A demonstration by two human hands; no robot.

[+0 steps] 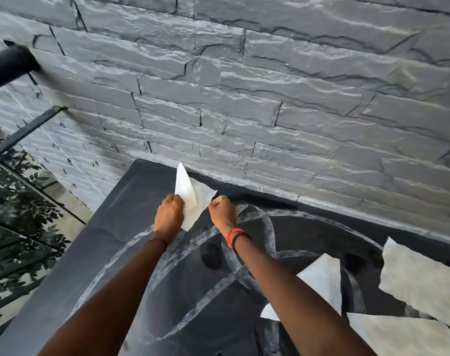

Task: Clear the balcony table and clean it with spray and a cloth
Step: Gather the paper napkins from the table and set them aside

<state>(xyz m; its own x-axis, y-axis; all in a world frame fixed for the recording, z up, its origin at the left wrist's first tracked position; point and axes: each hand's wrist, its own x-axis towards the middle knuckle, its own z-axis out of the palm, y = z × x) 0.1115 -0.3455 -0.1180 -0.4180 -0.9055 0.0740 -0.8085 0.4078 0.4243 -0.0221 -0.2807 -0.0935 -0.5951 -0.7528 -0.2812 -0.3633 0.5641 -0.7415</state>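
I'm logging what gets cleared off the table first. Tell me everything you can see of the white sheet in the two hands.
The white sheet looks thin, like paper or a wipe, creased, with an irregular outline. One pointed flap stands folded up, its tip toward the stone wall; a duller part seems to lie on the dark table near its far edge. The left hand grips its left side; the right hand pinches its right corner. It lies apart from the other white pieces.
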